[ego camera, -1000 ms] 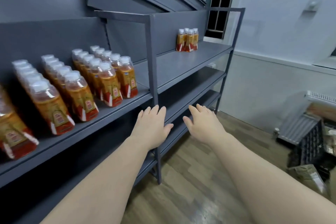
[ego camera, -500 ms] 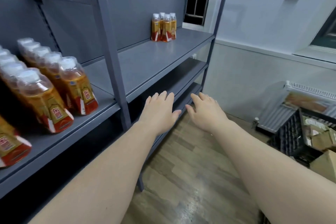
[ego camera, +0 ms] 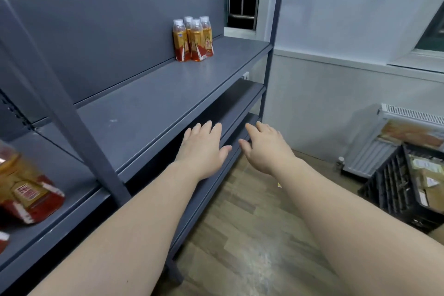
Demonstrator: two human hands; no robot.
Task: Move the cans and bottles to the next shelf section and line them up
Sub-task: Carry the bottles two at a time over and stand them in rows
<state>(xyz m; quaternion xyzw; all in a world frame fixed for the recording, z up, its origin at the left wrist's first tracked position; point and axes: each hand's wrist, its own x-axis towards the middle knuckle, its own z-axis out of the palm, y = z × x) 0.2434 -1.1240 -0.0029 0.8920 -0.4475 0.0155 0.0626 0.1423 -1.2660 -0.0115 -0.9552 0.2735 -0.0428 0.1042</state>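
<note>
Several orange tea bottles [ego camera: 193, 39] with white caps and red-orange labels stand in a tight cluster at the far back of the right shelf section [ego camera: 149, 108]. One more such bottle [ego camera: 22, 190] shows blurred at the left edge, on the left section. My left hand [ego camera: 203, 149] and my right hand [ego camera: 265, 148] hover side by side in front of the shelf's front edge, fingers straight and spread, holding nothing. Both are well short of the far bottles.
A grey upright post [ego camera: 69, 115] divides the two shelf sections. Lower shelves [ego camera: 242, 101] run below. A black crate [ego camera: 406, 185] with packages and a white radiator [ego camera: 374, 149] sit on the wooden floor at right.
The view has swung right: the rows of bottles on the left section have slid almost out of frame and the far cluster looks nearer. Both hands stay open and empty.
</note>
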